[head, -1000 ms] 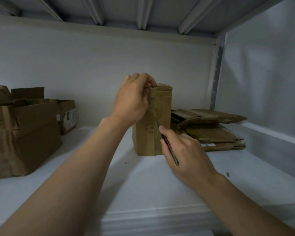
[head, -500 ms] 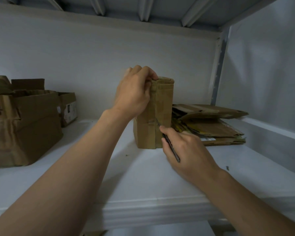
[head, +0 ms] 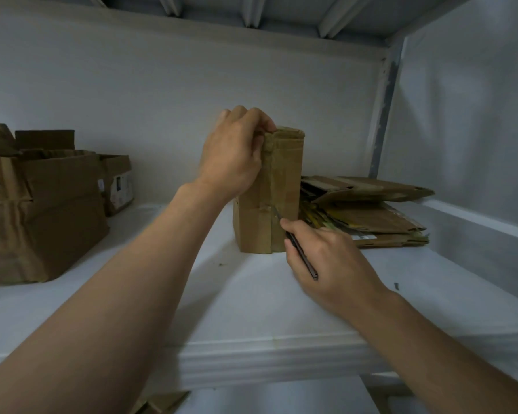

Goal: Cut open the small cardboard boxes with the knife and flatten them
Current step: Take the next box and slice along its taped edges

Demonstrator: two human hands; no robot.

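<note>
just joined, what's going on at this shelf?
A person is cutting open a small box that stands on end on the white shelf. The left hand grips the box's top edge. The right hand holds the knife, blade at the taped seam low on the front face. Flattened boxes are stacked just to its right, and open boxes sit at the far left.

The upright box point(head: 286, 177) — matt brown cardboard, creased, a smoother tape strip point(head: 270, 174) down its seam. Right of the box, the stack point(head: 371, 218): same matt board. The knife point(head: 302, 256): dark, smooth handle. The shelf point(head: 251, 312) — smooth, matt white paint.
</note>
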